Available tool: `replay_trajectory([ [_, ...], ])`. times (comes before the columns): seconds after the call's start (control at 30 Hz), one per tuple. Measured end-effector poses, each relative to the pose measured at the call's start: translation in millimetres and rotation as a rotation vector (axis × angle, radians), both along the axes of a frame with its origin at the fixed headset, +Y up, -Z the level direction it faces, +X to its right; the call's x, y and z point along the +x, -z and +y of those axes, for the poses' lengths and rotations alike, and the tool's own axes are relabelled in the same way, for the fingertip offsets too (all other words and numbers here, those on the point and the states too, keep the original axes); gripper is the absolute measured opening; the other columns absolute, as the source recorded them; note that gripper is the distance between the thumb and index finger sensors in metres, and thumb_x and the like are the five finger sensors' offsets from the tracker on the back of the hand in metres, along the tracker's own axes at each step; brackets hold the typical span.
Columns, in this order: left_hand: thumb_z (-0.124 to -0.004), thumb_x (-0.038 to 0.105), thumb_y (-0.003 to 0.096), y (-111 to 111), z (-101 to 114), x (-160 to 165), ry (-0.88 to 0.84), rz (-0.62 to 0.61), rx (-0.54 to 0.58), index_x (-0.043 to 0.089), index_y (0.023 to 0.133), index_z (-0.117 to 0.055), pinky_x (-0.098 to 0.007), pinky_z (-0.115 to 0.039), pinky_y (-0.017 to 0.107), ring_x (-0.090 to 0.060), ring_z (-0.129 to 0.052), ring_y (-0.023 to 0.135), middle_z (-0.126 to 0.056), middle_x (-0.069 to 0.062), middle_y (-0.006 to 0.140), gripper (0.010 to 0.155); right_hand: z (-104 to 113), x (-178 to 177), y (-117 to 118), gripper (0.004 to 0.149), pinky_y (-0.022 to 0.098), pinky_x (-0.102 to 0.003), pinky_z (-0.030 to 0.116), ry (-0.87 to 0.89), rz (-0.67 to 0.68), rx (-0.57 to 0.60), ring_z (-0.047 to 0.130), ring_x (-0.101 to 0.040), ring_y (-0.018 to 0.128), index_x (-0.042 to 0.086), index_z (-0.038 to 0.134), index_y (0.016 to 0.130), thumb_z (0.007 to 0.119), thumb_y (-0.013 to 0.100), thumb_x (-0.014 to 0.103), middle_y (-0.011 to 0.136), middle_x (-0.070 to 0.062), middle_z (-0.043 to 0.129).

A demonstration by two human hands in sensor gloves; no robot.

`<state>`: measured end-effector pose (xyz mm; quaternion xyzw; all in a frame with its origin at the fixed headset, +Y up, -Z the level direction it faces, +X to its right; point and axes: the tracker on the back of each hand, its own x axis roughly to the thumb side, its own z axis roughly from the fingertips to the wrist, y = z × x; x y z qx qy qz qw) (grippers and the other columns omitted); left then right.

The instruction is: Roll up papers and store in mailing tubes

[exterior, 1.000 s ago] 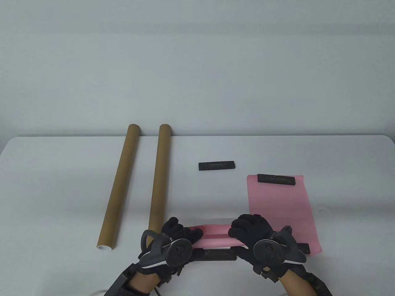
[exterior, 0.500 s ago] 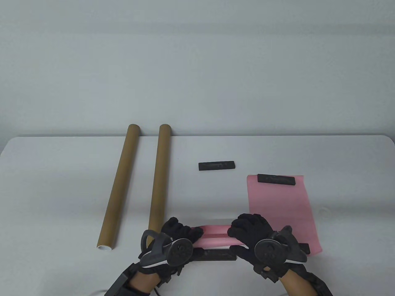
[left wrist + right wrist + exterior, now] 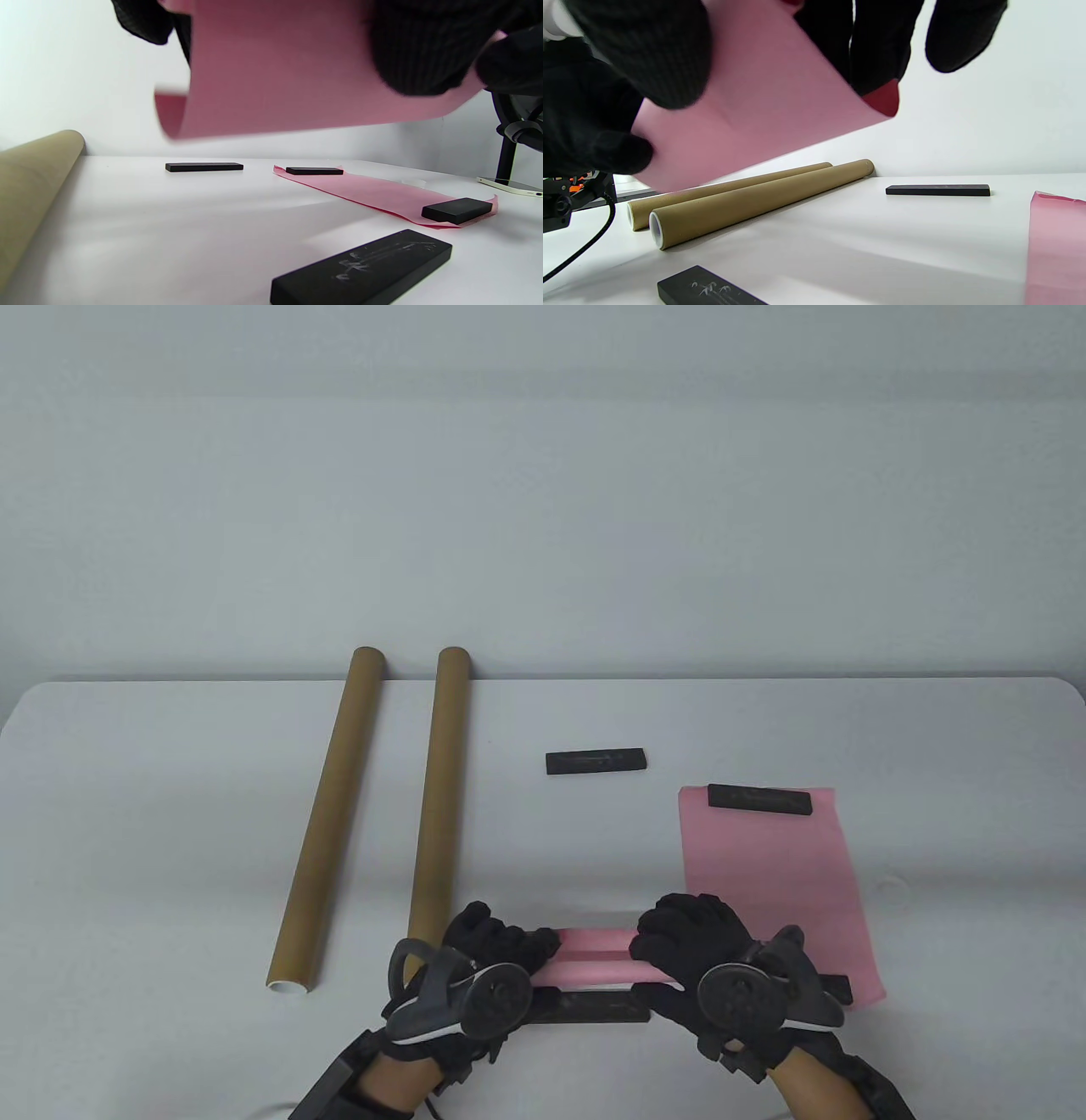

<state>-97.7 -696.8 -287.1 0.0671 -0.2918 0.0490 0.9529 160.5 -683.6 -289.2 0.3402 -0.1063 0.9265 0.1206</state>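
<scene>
We are holding a partly rolled pink paper sheet (image 3: 594,957) just above the near edge of the white tabletop (image 3: 170,780), between both hands. The left hand (image 3: 488,954) is gripping the roll's left end, and the right hand (image 3: 691,942) is gripping its right end, fingers curled over the top and thumbs underneath. In the left wrist view the sheet (image 3: 271,72) is curving downward from the gloved fingers (image 3: 415,51), lifted clear of the surface.

Directly below the roll, a black paperweight bar (image 3: 594,1006) is lying flat. To the right, a second pink sheet (image 3: 772,882) is lying flat, pinned by a black bar at its far end (image 3: 761,799) and another at its near end (image 3: 836,987). A fourth black bar (image 3: 596,761) is sitting alone toward the middle.

To the left, two brown cardboard mailing tubes are lying side by side, running away from us: the nearer tube (image 3: 439,789) just beside the left hand, and the outer tube (image 3: 327,819) further left, its white-lined open end facing us.

At the right edge of the left wrist view, a phone (image 3: 509,185) is resting flat.
</scene>
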Motion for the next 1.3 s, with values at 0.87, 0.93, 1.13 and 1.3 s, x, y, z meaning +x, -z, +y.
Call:
replay_trajectory([
  [0.87,-0.080,0.067,0.0315,2.6,1.1,-1.1,0.002,0.010,-0.010,0.031,0.082,-0.086,-0.047,-0.072,0.070,-0.011,-0.108,0.050,-0.102,0.011,0.052,0.062,1.7,0.2,-3.0,0.062,0.067,-0.072,0.064,-0.008,0.000,0.046,0.078,-0.049,0.096,0.019,0.082,0.095,0.089,0.043,0.053,0.101,-0.013,0.081],
  [0.93,-0.080,0.067,0.0314,2.4,1.3,-1.4,0.002,0.013,-0.002,0.032,0.084,-0.084,-0.047,-0.071,0.071,-0.012,-0.107,0.054,-0.102,0.011,0.057,0.063,0.9,-0.7,-2.3,0.055,0.067,-0.071,0.064,0.013,0.009,0.022,0.079,-0.049,0.096,0.020,0.085,0.091,0.088,0.044,0.050,0.100,-0.013,0.083],
  [1.13,-0.083,0.062,0.0337,-1.6,3.1,1.2,0.017,-0.004,0.045,0.033,0.091,-0.076,-0.050,-0.066,0.072,-0.015,-0.101,0.069,-0.095,0.009,0.072,0.064,-0.9,4.9,4.3,0.063,0.061,-0.069,0.072,0.071,-0.001,-0.068,0.096,-0.046,0.079,0.013,0.102,0.062,0.073,0.043,0.065,0.075,-0.012,0.102],
  [1.3,-0.077,0.067,0.0323,1.7,0.0,0.4,0.008,-0.015,-0.023,0.032,0.085,-0.083,-0.049,-0.069,0.072,-0.012,-0.107,0.052,-0.102,0.011,0.055,0.064,1.1,2.8,-0.7,0.071,0.067,-0.072,0.064,-0.011,0.008,0.017,0.076,-0.050,0.097,0.016,0.079,0.097,0.089,0.041,0.058,0.102,-0.014,0.079],
])
